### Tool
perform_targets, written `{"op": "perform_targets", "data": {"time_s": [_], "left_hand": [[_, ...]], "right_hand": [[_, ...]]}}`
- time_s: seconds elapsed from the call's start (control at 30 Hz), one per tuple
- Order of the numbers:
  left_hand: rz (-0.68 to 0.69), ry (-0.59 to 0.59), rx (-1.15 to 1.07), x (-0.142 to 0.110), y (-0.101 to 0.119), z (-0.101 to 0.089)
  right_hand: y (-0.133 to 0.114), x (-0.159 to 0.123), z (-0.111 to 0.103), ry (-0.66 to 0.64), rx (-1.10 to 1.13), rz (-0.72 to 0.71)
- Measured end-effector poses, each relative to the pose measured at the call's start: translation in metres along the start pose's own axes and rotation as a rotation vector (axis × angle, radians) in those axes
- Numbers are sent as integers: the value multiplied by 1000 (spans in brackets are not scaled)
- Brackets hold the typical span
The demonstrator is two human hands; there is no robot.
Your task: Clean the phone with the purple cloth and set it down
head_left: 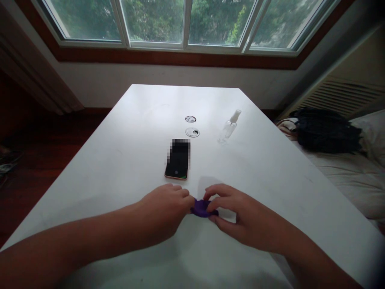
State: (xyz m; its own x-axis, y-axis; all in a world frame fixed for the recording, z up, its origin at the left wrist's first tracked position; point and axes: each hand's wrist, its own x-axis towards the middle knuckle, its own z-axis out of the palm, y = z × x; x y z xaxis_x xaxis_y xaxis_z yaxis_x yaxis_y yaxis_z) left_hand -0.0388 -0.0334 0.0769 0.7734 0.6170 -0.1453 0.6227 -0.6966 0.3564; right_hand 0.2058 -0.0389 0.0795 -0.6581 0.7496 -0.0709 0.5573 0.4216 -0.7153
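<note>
Between my two hands, low over the front part of the white table (pixel 126 140), is a small purple soft-looking piece (pixel 201 208) whose kind I cannot make out. My left hand (pixel 170 206) is closed on its left end, with the fingertips hidden. From the other side, my right hand (pixel 230 208) pinches it between thumb and fingers. A dark phone (pixel 177 160) lies face up just beyond my left hand. Farther back are two small round glassy discs (pixel 192 132), one behind the other.
A clear spray bottle (pixel 230 125) lies right of the discs. Past the table's far edge is a wall with a wide window (pixel 185 24). To the right, a bed (pixel 339 176) holds a dark bundle of fabric (pixel 326 130). A curtain (pixel 39 68) hangs at left.
</note>
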Motion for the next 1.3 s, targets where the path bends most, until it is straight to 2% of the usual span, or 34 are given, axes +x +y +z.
{"op": "perform_targets", "data": {"time_s": [0.17,0.23,0.3,0.37,0.5,0.6,0.67,0.8,0.87,0.93,1.13,1.3], "left_hand": [[-328,157,-307,4,-9,-17],[-356,235,-347,7,-15,-16],[-329,294,-343,13,-23,-10],[-293,362,-317,20,-32,-2],[-213,618,-80,33,-53,11],[-217,606,-1,32,-63,14],[-179,546,32,27,-66,15],[-103,411,114,18,-65,21],[-109,369,151,16,-65,24],[-120,353,178,15,-66,27],[-141,368,236,13,-65,32],[-159,406,289,12,-59,36]], "right_hand": [[10,-1,0,101,335,243],[19,5,4,148,500,291],[32,14,8,243,537,334],[46,24,12,361,464,338],[63,36,14,565,-48,350],[54,35,16,666,-290,212],[42,30,25,641,-377,110],[23,22,54,382,-529,-22],[23,23,62,261,-596,-38],[30,29,62,195,-636,-37],[52,44,37,144,-615,-70],[49,41,41,190,-513,-87]]}}
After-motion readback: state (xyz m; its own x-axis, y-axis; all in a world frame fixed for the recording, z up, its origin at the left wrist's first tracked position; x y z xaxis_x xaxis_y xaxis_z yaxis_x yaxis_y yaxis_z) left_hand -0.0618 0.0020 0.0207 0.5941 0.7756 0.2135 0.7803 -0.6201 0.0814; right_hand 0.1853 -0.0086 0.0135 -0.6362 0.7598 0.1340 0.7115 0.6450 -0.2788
